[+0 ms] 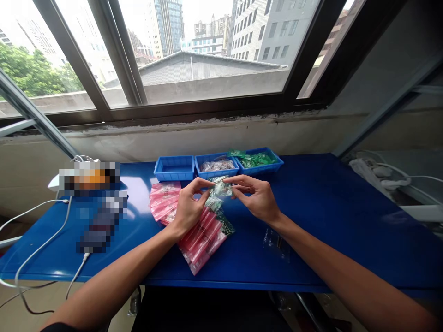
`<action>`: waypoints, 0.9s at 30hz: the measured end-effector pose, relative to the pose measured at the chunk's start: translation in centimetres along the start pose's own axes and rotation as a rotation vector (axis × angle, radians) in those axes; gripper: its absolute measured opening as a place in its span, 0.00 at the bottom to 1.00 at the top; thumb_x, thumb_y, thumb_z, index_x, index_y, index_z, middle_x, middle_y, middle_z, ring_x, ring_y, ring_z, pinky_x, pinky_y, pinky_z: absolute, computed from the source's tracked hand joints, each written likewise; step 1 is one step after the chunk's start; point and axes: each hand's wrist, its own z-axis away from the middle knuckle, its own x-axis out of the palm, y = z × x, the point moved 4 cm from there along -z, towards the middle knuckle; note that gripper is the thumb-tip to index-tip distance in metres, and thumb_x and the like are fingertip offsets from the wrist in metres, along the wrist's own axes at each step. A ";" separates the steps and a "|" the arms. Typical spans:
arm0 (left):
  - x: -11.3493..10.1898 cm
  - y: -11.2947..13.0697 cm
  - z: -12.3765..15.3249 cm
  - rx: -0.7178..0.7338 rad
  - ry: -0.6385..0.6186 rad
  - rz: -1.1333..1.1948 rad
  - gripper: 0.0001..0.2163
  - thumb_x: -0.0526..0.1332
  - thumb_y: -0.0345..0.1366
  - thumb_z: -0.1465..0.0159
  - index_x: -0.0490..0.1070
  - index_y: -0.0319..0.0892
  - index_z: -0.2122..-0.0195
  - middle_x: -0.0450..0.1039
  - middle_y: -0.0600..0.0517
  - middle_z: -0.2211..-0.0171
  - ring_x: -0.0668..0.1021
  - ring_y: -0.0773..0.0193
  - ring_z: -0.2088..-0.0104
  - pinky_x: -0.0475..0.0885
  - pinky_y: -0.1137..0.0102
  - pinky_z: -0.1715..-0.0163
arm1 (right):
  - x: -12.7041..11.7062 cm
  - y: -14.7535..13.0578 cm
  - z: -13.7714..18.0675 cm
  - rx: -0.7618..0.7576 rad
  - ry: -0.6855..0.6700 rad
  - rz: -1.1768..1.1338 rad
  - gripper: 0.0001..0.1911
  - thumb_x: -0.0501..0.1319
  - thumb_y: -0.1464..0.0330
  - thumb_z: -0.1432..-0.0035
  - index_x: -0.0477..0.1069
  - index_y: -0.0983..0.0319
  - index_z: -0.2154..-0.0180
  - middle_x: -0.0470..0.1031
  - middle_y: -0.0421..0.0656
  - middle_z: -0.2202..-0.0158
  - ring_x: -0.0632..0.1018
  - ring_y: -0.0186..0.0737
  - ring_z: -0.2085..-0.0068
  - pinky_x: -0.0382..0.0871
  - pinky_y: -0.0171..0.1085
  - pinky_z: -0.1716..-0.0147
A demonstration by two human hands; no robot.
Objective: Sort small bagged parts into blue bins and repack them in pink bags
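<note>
My left hand (188, 207) and my right hand (258, 196) both pinch one small clear bag (218, 186) with green pieces inside, held just above the blue table (328, 212). Under my left hand lies a fanned stack of pink zip bags (200, 240), and more pink bags (164, 198) lie further left. A few greenish bags (224, 223) rest on the stack.
Three blue trays stand at the back: an empty one (174, 167), one with clear bags (216, 166), one with green bags (259, 160). A clear bag (276, 243) lies under my right forearm. White cables (41, 244) and blurred devices sit at the left; a power strip (372, 173) at the right.
</note>
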 end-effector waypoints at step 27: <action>0.1 -0.2 0.0 -0.072 -0.009 0.025 0.07 0.66 0.39 0.33 0.79 0.42 0.60 0.83 0.47 0.59 0.82 0.57 0.58 0.76 0.66 0.58 | 0.2 0.4 -0.1 0.056 -0.037 -0.036 0.12 0.70 0.60 0.39 0.83 0.57 0.56 0.87 0.46 0.56 0.87 0.55 0.54 0.84 0.48 0.55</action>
